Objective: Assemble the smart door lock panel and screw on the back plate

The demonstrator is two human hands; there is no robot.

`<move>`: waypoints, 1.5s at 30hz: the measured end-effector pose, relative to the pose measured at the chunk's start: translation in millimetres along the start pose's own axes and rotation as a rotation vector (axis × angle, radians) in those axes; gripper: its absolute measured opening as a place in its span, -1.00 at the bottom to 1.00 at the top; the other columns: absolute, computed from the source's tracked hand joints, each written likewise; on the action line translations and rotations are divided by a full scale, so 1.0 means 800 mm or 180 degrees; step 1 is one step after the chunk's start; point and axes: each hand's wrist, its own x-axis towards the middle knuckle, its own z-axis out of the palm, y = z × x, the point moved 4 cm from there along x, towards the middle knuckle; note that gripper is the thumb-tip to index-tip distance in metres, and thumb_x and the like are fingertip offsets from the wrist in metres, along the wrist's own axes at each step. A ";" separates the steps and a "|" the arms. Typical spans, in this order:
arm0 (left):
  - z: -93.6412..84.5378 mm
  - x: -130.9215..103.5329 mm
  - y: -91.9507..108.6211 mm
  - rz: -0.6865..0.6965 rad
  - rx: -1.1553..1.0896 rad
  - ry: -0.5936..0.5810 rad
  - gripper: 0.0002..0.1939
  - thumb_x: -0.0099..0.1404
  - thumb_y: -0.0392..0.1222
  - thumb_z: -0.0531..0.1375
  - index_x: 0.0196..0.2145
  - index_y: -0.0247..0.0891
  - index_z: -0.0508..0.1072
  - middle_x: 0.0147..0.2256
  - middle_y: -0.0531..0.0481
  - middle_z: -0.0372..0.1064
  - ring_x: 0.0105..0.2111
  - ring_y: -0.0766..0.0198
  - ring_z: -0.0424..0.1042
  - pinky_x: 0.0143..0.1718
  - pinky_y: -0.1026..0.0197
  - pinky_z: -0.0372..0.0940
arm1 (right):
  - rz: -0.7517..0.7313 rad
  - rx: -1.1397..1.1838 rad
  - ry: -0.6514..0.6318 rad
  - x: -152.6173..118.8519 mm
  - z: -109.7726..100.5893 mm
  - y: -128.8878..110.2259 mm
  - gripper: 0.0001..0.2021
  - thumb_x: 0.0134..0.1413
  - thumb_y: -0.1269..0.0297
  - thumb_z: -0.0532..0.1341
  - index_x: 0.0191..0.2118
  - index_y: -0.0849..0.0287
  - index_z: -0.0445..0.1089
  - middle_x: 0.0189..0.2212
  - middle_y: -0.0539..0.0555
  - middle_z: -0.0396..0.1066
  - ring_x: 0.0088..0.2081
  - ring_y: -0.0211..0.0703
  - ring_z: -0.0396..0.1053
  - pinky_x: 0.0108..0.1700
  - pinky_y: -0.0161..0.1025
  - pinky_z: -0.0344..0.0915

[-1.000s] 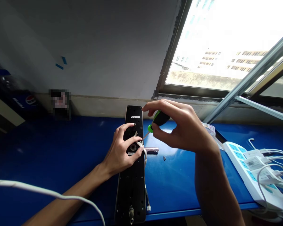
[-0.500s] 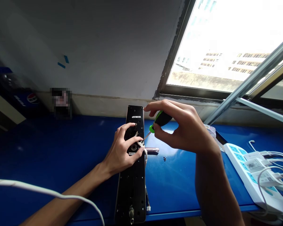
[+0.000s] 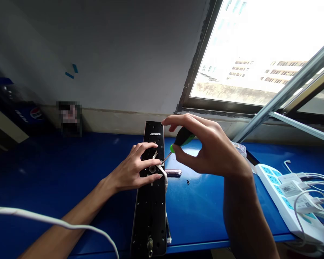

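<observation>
A long black panel point(image 3: 151, 212) with small holes and a white label lies lengthwise on the blue table. My left hand point(image 3: 136, 167) rests on it, fingers spread, the index fingertip against a white wrapped cable point(image 3: 163, 172). My right hand point(image 3: 207, 147) grips a green-and-black screwdriver point(image 3: 184, 136) between thumb and fingers. Its shaft slants down to the panel's right edge, close to my left index fingertip; the very tip is hard to make out. The right index finger reaches to the panel's top right corner. A metal spindle point(image 3: 150, 246) stands near the panel's lower end.
Small dark screws point(image 3: 188, 182) lie right of the panel, near a shiny reddish-brown bar point(image 3: 173, 173). A white power strip point(image 3: 275, 194) with plugged-in chargers is at far right. A white cable point(image 3: 56, 223) crosses the lower left. Behind are a wall and a window.
My left thumb and fingers have spread apart, the thumb moving off the white cable. The screwdriver handle has turned in my right hand, its shaft still reaching the same spot.
</observation>
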 end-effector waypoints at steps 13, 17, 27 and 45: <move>0.004 -0.001 -0.004 0.0147 0.0173 -0.0156 -0.65 0.46 0.03 0.23 0.13 -0.05 0.53 0.32 -0.23 0.07 0.30 -0.19 0.16 0.19 -0.24 0.24 | 0.0161 -0.0013 0.0035 -0.001 -0.003 0.003 -0.66 0.23 0.42 0.28 0.12 0.21 0.42 -0.17 0.04 0.56 -0.24 -0.29 0.50 -0.20 -0.33 0.44; 0.004 -0.002 -0.003 0.0165 0.0168 -0.0098 -0.66 0.47 0.03 0.21 0.12 -0.06 0.53 0.31 -0.23 0.07 0.30 -0.17 0.16 0.18 -0.22 0.24 | 0.0173 0.0063 0.0034 -0.001 -0.003 0.003 -0.52 0.14 0.50 0.28 0.19 0.22 0.37 -0.11 0.06 0.53 -0.24 -0.30 0.48 -0.22 -0.35 0.42; 0.002 0.000 -0.003 0.0150 0.0138 -0.0096 -0.66 0.45 0.03 0.24 0.12 -0.04 0.54 0.31 -0.21 0.09 0.27 -0.14 0.19 0.18 -0.19 0.27 | 0.0134 0.0125 0.0003 -0.002 -0.003 0.000 -0.61 0.18 0.46 0.29 0.13 0.19 0.40 -0.14 0.04 0.55 -0.25 -0.31 0.51 -0.22 -0.36 0.44; 0.002 -0.001 -0.002 0.0114 0.0128 -0.0122 -0.65 0.44 0.02 0.25 0.12 -0.04 0.54 0.31 -0.21 0.09 0.27 -0.16 0.21 0.20 -0.20 0.25 | 0.0237 0.0075 -0.0053 -0.004 -0.009 0.005 -0.71 0.19 0.43 0.29 0.03 0.18 0.47 -0.18 0.05 0.58 -0.26 -0.25 0.52 -0.22 -0.30 0.45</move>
